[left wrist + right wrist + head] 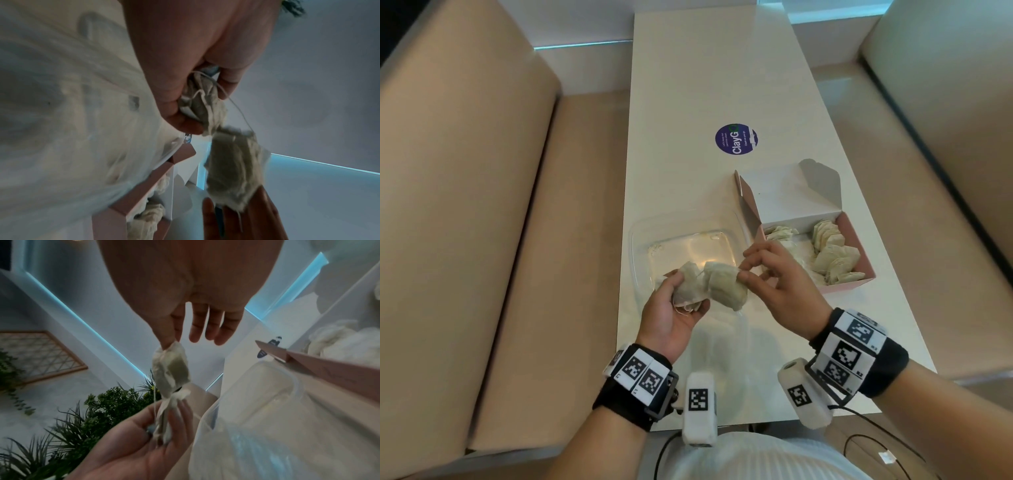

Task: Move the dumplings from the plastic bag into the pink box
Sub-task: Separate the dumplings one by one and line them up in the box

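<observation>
- The right hand (777,284) pinches one end of a pale dumpling (726,284) between thumb and forefinger; its other three fingers (213,327) hang straight and spread.
- The left hand (674,308), palm up, curls its fingers round a crumpled bundle of dumplings (688,287), just left of the pinched one and touching it.
- Thin white threads (236,104) run between the bundle and the pinched dumpling.
- Both hands are raised above the near edge of a clear plastic bag (685,246), which lies flat on the white table (688,102).
- The pink box (859,260) stands open just right of the bag, lid tipped back, with rows of dumplings (832,253) already inside.
- A round purple sticker (736,139) sits on the table beyond the bag.
- Beige benches (465,205) flank the table.
</observation>
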`<control>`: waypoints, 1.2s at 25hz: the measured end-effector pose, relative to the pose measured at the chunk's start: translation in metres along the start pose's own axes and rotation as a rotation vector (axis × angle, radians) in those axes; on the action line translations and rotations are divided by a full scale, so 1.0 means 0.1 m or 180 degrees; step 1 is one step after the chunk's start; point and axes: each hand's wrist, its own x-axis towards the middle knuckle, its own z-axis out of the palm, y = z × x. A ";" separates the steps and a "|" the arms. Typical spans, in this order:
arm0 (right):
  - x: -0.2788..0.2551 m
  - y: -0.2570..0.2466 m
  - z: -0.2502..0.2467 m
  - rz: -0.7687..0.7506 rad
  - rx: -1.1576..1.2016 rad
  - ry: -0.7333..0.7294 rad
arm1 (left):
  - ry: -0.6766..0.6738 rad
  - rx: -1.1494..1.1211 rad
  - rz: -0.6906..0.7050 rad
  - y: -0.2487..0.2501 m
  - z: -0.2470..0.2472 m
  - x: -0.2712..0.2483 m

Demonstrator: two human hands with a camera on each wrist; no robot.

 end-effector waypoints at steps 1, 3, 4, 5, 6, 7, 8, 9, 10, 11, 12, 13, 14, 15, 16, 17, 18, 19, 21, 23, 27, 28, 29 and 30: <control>0.00 -0.01 -0.05 -0.0082 0.0010 -0.0098 | 0.0054 0.0039 0.0034 0.02 -0.04 0.02; -0.01 -0.03 -0.13 -0.0096 0.0006 -0.0350 | 0.0125 0.0137 0.0105 0.05 -0.08 0.05; -0.01 -0.04 -0.16 -0.0019 0.0062 -0.0519 | 0.0129 0.0182 0.0144 0.07 -0.09 0.06; -0.01 -0.07 -0.18 0.0095 0.0221 -0.0727 | 0.0119 0.0204 0.0185 0.07 -0.08 0.07; -0.02 -0.10 -0.19 0.0215 0.0452 -0.0964 | 0.0118 0.0209 0.0222 0.07 -0.08 0.08; -0.02 -0.14 -0.19 0.0286 0.0625 -0.1201 | 0.0124 0.0217 0.0261 0.07 -0.07 0.09; -0.01 -0.16 -0.19 0.0295 0.0670 -0.1397 | 0.0128 0.0242 0.0298 0.07 -0.06 0.11; 0.00 -0.19 -0.19 0.0273 0.0607 -0.1558 | 0.0114 0.0292 0.0350 0.06 -0.05 0.12; 0.02 -0.19 -0.17 0.0248 0.0521 -0.1673 | 0.0095 0.0362 0.0397 0.05 -0.04 0.13; 0.04 -0.18 -0.15 0.0211 0.0413 -0.1739 | 0.0065 0.0451 0.0426 0.04 -0.02 0.14; 0.06 -0.16 -0.13 0.0174 0.0263 -0.1753 | 0.0025 0.0553 0.0439 0.02 -0.01 0.15; 0.08 -0.14 -0.11 0.0152 0.0112 -0.1735 | -0.0003 0.0641 0.0432 0.00 -0.01 0.16; 0.09 -0.13 -0.09 0.0174 0.0056 -0.1716 | -0.0028 0.0703 0.0425 -0.01 0.00 0.16; 0.10 -0.12 -0.07 0.0228 0.0159 -0.1697 | -0.0034 0.0731 0.0421 -0.03 0.01 0.17; 0.10 -0.11 -0.06 0.0282 0.0334 -0.1678 | -0.0011 0.0752 0.0418 -0.03 0.01 0.18; 0.10 -0.10 -0.05 0.0317 0.0476 -0.1625 | 0.0008 0.0776 0.0418 -0.04 0.02 0.18; 0.11 -0.09 -0.03 0.0346 0.0576 -0.1524 | 0.0000 0.0794 0.0419 -0.03 0.03 0.18; 0.11 -0.06 -0.01 0.0379 0.0651 -0.1381 | -0.0047 0.0794 0.0434 -0.03 0.05 0.18; 0.12 0.01 0.02 0.0469 0.0757 -0.1123 | -0.0188 0.0759 0.0484 -0.02 0.07 0.18; 0.12 0.04 -0.02 0.0465 0.0706 -0.1254 | -0.0260 0.0722 0.0530 0.00 0.09 0.18; 0.10 -0.04 -0.08 0.0361 0.0646 -0.1944 | -0.0079 0.0708 0.0636 0.03 0.10 0.21; 0.11 -0.06 -0.06 0.0397 0.0661 -0.1823 | -0.0069 0.0680 0.0619 0.04 0.11 0.23; 0.12 -0.06 -0.02 0.0428 0.0639 -0.1512 | -0.0115 0.0640 0.0568 0.03 0.11 0.23; 0.14 -0.05 0.03 0.0458 0.0630 -0.1098 | -0.0172 0.0594 0.0516 0.02 0.12 0.23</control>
